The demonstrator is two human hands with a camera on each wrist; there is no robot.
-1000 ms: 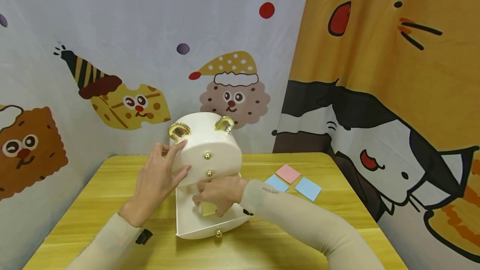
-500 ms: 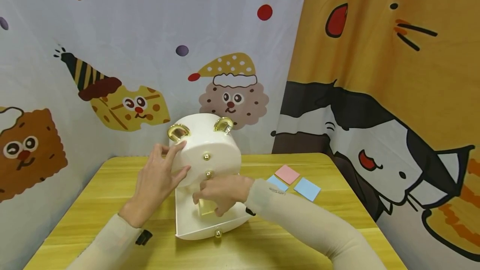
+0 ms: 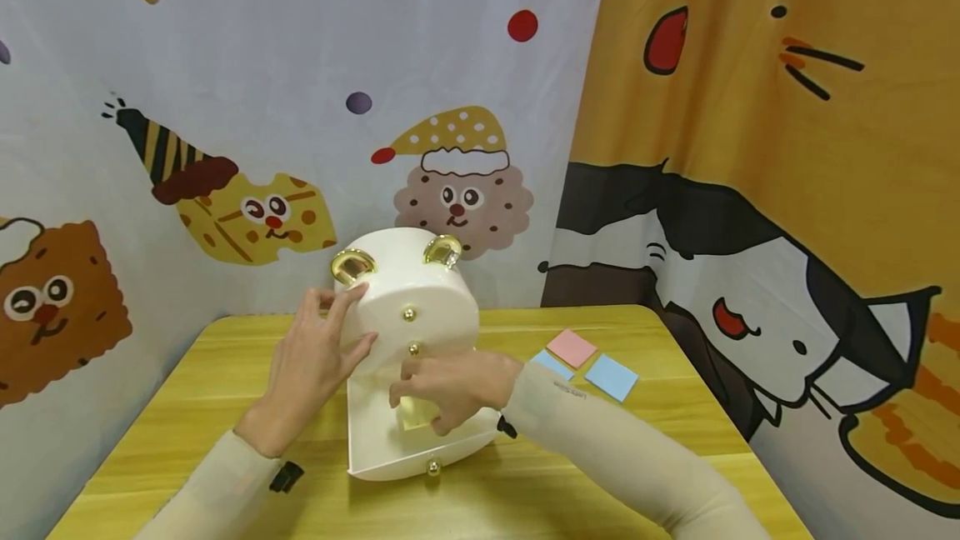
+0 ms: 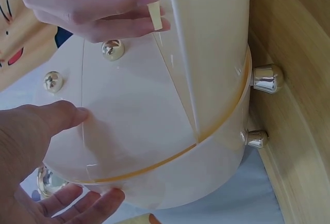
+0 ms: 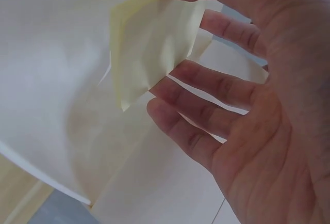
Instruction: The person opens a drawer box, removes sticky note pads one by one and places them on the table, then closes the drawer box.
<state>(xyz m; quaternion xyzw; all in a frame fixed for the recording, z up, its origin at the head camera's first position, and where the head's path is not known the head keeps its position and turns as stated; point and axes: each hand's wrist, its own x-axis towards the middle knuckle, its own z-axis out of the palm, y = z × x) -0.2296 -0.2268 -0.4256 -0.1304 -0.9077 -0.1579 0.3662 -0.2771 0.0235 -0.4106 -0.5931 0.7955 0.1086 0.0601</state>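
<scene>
A white rounded desktop drawer box (image 3: 405, 261) with gold ears and knobs stands on the table. Its bottom drawer (image 3: 371, 452) is pulled out toward me. My left hand (image 3: 307, 365) grips the box's left side, thumb on the front face and fingers round the side, as the left wrist view shows. Over the drawer, my right hand (image 3: 453, 390) pinches a pale yellow sticky note pad (image 5: 157, 38) between thumb and fingertips. In the head view that hand covers part of the pad. Gold feet (image 4: 268, 78) show under the box in the left wrist view.
Right of the box, a pink sticky note pad (image 3: 572, 348) and two blue ones, the nearer a blue pad (image 3: 611, 377), lie on the wooden table (image 3: 555, 473). Behind the table hangs a cartoon-printed curtain (image 3: 450, 23).
My right hand has shifted slightly to the right over the drawer, still pinching the yellow pad. My left hand keeps its hold on the box. The head view has turned a little.
</scene>
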